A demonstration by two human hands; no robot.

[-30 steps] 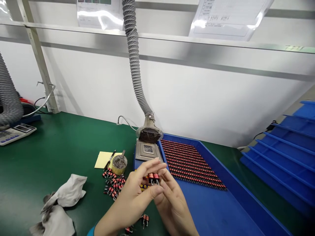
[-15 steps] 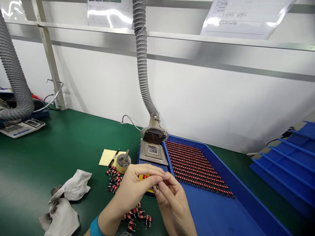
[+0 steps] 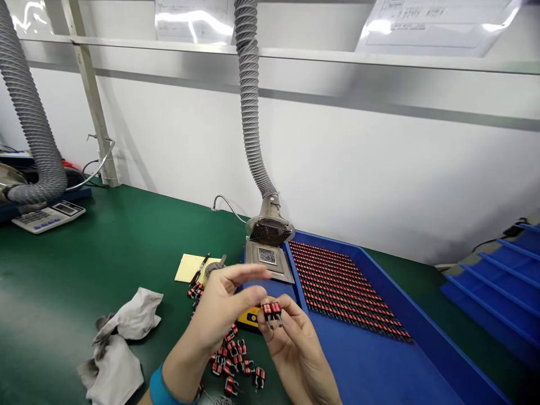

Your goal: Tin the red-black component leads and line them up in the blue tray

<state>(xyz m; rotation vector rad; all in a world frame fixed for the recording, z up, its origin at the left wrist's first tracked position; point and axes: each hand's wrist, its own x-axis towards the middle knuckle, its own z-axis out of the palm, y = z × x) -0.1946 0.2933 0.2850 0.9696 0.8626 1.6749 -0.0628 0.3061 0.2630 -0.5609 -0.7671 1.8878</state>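
My right hand (image 3: 298, 344) pinches a small red-and-black wire-wound coil (image 3: 272, 310) between thumb and fingers, its bare wire legs pointing down. Just left of the coil is my left hand (image 3: 219, 301), thumb and fingers spread apart with nothing between them. Its thumb tip is close to the coil; whether they touch, I cannot tell. Loose coils of the same kind (image 3: 234, 355) lie heaped on the green table below my left wrist. Rows of matching coils (image 3: 346, 287) fill the far part of a blue tray (image 3: 426, 323) on the right.
Behind my hands stands a metal hot plate or solder pot (image 3: 268, 256) under an extraction hose (image 3: 253, 124). A yellow control panel (image 3: 248, 318) is partly hidden. White gloves (image 3: 122, 343), a yellow notepad (image 3: 185, 268), a pen (image 3: 199, 271) and a calculator (image 3: 48, 216) lie leftward. Blue trays (image 3: 502, 287) stand right.
My left fingers have opened and drawn away from the right hand. The coil, mostly hidden before, now shows in my right fingers. The whole view has shifted slightly.
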